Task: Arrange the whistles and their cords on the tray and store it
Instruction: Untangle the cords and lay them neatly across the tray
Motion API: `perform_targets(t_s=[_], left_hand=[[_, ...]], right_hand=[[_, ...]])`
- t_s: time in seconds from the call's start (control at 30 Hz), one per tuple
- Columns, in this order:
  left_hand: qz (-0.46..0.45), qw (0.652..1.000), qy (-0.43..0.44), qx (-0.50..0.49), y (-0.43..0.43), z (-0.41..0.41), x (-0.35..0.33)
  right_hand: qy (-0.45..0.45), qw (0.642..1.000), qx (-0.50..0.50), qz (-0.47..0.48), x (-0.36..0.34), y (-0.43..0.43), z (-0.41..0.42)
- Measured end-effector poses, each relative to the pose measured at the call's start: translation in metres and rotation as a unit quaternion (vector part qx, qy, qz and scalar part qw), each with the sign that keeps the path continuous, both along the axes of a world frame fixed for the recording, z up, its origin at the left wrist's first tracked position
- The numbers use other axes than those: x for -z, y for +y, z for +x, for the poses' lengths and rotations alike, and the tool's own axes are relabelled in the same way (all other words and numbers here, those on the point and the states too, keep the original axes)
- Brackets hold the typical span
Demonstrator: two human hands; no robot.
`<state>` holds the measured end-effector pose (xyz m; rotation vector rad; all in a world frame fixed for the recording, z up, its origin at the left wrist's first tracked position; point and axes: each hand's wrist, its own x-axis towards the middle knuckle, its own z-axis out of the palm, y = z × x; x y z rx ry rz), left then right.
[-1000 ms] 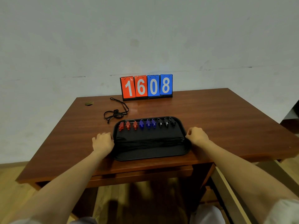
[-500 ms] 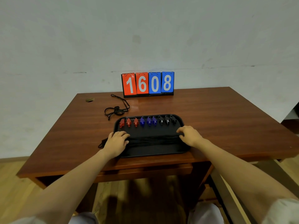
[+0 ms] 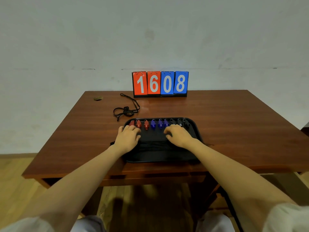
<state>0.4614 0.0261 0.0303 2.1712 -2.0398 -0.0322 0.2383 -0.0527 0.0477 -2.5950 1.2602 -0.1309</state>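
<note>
Nine whistles [image 3: 153, 124]: three red, three blue, three black, lined up along the far edge of the tray [image 3: 167, 158].
Cords [image 3: 153, 144]: bundled across the middle of the tray, with ends spilling over both sides.
Left hand [image 3: 127, 137]: fingers are bent over the red end; we cannot tell if it pinches anything.
Right hand [image 3: 178, 135]: fingers are bent down by the blue and black ones, and we have the same doubt.
Left to do: one loose cord [image 3: 127, 110] lies off the tray on the counter [image 3: 234, 123]; after that, we reckon, storing.

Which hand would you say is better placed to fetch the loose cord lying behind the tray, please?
Left: the left hand is at the tray end nearest the loose cord; the right hand is farther right.
</note>
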Motion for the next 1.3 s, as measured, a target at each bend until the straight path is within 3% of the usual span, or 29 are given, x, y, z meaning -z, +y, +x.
perform_targets(t_s=[0.33,0.53,0.73,0.87,1.07,1.23,1.3], left_hand=[[0.027,0.993,0.027,-0.114,-0.051,0.081,-0.015],[0.044,0.977,0.117,-0.175,-0.089,0.136,0.006],[0.03,0.967,0.21,-0.145,-0.11,0.169,0.025],[0.061,0.97,0.175,-0.158,-0.114,0.167,0.035],[0.108,0.968,0.138,-0.181,-0.113,0.149,0.04],[0.146,0.966,0.064,-0.205,-0.104,0.14,0.038],[0.164,0.963,0.036,-0.212,-0.101,0.138,0.034]], right_hand=[[-0.023,0.997,-0.06,0.052,-0.018,-0.061,0.139],[-0.032,0.994,-0.083,0.066,-0.001,-0.098,0.214],[0.007,0.993,-0.084,0.078,0.027,-0.117,0.257],[0.034,0.996,-0.068,0.038,0.041,-0.122,0.264],[-0.005,1.0,0.004,-0.014,0.044,-0.126,0.243],[-0.126,0.984,0.076,-0.104,0.019,-0.138,0.205],[-0.186,0.974,0.098,-0.088,0.0,-0.141,0.192]])
